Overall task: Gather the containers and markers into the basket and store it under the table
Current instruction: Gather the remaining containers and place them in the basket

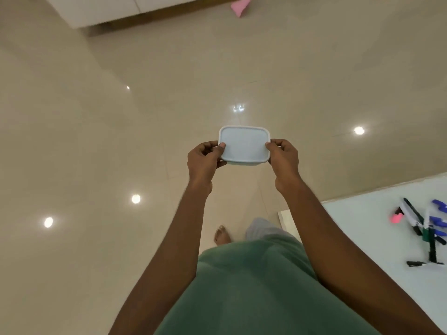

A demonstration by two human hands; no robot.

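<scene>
A small white rectangular container [244, 145] with its lid on is held out in front of me over the floor. My left hand [204, 159] grips its left end, thumb on the lid. Its right end is gripped the same way by my right hand [284, 157]. Several markers [425, 228], black, blue and one pink, lie in a loose heap on the white table [362, 226] at the lower right. No basket is in view.
Glossy beige floor tiles [96, 141] spread ahead and to the left, with light reflections. A white cabinet with a wooden base [125, 13] stands at the top. A pink object [240, 6] lies on the floor far ahead. My bare foot [221, 234] is below.
</scene>
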